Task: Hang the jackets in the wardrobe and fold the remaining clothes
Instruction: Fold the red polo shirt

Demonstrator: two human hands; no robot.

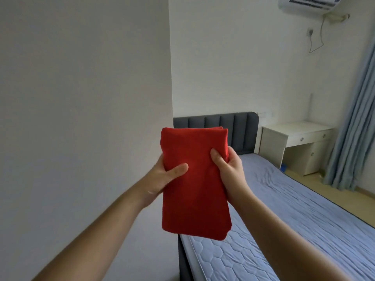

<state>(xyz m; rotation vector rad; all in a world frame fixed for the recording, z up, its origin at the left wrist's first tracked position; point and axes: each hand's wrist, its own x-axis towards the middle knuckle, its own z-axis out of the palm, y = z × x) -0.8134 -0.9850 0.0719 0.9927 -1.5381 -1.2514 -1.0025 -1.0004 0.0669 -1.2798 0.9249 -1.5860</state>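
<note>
– Where's the red garment [194,179]?
– Held up in the air in front of the person, folded into a tall, narrow rectangle several layers thick. Its lower end hangs over the near corner of the bed [304,209] without touching it

– And the hands?
– Both have hold of it about halfway up. The left hand [162,177] wraps its left edge, thumb laid across the front, fingers hidden behind. The right hand [229,169] clasps the right edge the same way, thumb pressed on the front

– What's around it?
– A plain pale wall [81,98] fills the left side. The bed has a bare quilted mattress, blue-grey, and a dark padded headboard [239,126]. Beside the headboard stands a white desk [294,134]

– Anything in the desk?
– Its drawers [312,138] are closed, so I cannot tell. A blue curtain [353,128] hangs to its right, and an air conditioner [310,5] is mounted high on the far wall
</note>
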